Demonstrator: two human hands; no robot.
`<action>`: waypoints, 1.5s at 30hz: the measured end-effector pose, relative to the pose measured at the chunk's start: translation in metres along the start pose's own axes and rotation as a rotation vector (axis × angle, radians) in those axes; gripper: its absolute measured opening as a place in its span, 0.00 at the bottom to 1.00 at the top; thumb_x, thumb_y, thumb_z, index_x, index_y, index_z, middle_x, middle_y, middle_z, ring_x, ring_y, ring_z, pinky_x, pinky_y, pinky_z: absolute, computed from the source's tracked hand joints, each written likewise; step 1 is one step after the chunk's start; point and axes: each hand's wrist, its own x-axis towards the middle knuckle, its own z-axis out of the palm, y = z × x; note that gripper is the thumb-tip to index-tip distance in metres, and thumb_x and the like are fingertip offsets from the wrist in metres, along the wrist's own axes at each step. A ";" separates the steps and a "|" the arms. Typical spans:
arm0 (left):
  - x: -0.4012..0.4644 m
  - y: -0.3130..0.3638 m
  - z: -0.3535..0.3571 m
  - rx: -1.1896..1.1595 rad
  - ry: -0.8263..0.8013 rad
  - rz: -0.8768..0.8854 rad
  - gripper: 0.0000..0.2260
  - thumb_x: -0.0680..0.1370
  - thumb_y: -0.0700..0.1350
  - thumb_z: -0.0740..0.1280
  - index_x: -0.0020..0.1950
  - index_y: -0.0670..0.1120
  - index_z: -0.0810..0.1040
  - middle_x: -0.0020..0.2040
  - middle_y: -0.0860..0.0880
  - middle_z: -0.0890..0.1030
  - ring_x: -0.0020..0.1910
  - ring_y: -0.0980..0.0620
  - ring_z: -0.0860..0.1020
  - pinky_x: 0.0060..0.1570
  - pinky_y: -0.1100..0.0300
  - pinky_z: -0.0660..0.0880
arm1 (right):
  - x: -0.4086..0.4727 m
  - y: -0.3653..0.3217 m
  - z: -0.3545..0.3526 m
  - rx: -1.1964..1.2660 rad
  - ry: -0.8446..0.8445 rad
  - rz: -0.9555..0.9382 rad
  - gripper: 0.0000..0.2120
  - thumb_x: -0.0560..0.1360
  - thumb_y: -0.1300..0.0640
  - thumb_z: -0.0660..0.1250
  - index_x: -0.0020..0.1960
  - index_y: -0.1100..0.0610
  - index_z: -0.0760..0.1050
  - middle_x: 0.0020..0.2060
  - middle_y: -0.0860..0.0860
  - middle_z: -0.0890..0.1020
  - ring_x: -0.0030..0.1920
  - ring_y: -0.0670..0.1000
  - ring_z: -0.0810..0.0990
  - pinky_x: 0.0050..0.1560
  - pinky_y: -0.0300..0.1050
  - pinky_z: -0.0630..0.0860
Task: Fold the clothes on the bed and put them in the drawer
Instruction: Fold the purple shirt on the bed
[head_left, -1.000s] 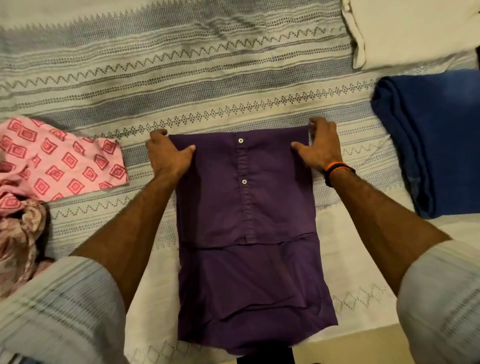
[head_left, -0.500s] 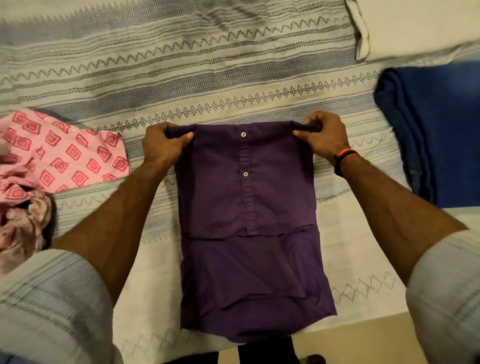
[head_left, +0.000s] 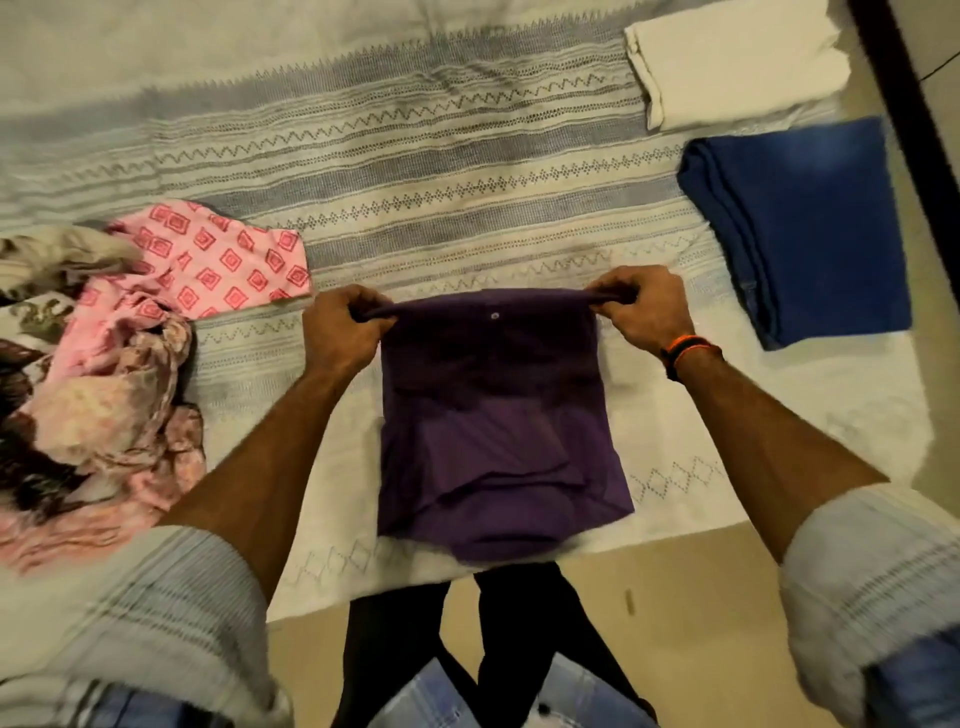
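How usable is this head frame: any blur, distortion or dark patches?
Head view: soft motion blur throughout, worst at the sleeves and the pink pile; wide-angle bending at the edges; warm, dim light leaves the purple shirt dark, its folds hard to read where the left hand and right hand grip.

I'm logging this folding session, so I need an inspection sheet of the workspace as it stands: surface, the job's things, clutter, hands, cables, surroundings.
Surface: bed under a grey-and-white patterned cover.
Job's things: purple shirt in the middle, partly folded, its far edge lifted off the bed; folded blue garment and folded white cloth at the right; pink patterned garment lying loose at the left.
Clutter: crumpled floral clothes heaped at the left edge.
Hands: left hand and right hand each grip a far corner of the purple shirt; wristband on the right wrist.
Cables: nothing seen.
Surroundings: beige floor in front of the bed; no drawer in view.
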 end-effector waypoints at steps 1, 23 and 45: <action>-0.015 -0.003 -0.001 0.016 -0.010 0.003 0.09 0.69 0.37 0.77 0.44 0.49 0.84 0.42 0.48 0.85 0.43 0.52 0.83 0.49 0.57 0.80 | -0.014 0.002 -0.002 -0.004 -0.010 -0.007 0.09 0.70 0.65 0.75 0.49 0.58 0.85 0.41 0.49 0.85 0.43 0.44 0.82 0.47 0.26 0.75; -0.225 -0.123 0.031 0.719 -0.274 0.340 0.12 0.73 0.39 0.68 0.52 0.53 0.84 0.49 0.48 0.81 0.45 0.44 0.80 0.44 0.53 0.78 | -0.238 0.077 0.040 -0.521 -0.175 -0.049 0.13 0.69 0.70 0.69 0.46 0.55 0.86 0.47 0.54 0.86 0.48 0.59 0.82 0.53 0.50 0.78; -0.148 -0.082 0.110 0.932 -0.523 0.230 0.76 0.50 0.61 0.83 0.77 0.46 0.30 0.76 0.40 0.28 0.75 0.33 0.32 0.72 0.31 0.41 | -0.161 0.035 0.138 -0.789 -0.470 -0.108 0.85 0.41 0.39 0.84 0.78 0.54 0.28 0.76 0.61 0.30 0.77 0.64 0.34 0.75 0.68 0.40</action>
